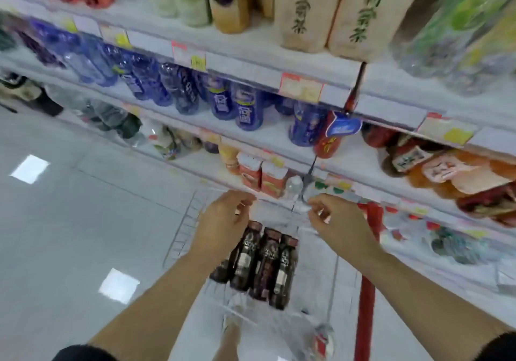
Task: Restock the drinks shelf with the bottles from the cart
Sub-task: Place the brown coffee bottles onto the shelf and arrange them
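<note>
Several dark bottles (262, 263) with dark-red caps lie side by side in the wire cart (181, 238) below me. My left hand (223, 221) hovers above the bottles' caps, fingers curled loosely, holding nothing that I can see. My right hand (335, 221) is level with it, to the right of the bottles, fingers also curled and apart. Both hands are clear of the bottles. The drinks shelf (251, 62) rises in front with blue bottles (245, 109) on a middle level. The whole view is motion-blurred.
Tall beige tea bottles (304, 11) and green bottles (458, 25) fill the top shelf. Orange and red drinks (446, 171) lie on a lower shelf at right, cartons (262, 176) below centre. The cart's red handle (365, 291) runs down the right. Pale tiled floor (69, 221) spreads left.
</note>
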Demonstrator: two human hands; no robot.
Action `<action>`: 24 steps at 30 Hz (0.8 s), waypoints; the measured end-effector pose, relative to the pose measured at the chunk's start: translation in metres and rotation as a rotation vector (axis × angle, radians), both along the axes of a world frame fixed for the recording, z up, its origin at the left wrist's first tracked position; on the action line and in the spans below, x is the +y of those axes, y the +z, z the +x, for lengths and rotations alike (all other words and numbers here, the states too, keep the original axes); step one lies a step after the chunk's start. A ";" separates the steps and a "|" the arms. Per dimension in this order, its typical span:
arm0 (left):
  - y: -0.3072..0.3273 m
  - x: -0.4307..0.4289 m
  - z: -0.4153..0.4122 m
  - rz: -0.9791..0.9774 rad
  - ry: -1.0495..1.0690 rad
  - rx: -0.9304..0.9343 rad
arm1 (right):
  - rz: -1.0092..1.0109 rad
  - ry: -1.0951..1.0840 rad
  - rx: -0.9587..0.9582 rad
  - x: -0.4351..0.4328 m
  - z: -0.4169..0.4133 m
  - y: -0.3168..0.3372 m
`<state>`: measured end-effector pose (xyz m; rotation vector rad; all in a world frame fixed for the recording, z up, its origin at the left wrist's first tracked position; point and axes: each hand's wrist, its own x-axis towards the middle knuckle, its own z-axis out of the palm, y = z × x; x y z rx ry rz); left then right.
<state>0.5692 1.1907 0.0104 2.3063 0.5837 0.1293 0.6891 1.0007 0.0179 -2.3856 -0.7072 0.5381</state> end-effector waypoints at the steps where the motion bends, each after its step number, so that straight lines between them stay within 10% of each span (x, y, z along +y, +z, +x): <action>1: -0.021 0.008 -0.011 -0.019 0.009 0.069 | -0.051 0.000 0.062 0.005 -0.007 -0.022; 13: -0.197 0.063 -0.070 -0.234 0.028 0.573 | -0.398 -0.296 0.647 0.053 -0.063 -0.214; 24: -0.272 0.043 -0.054 -0.452 0.141 0.780 | -0.664 -0.379 0.333 0.074 -0.091 -0.278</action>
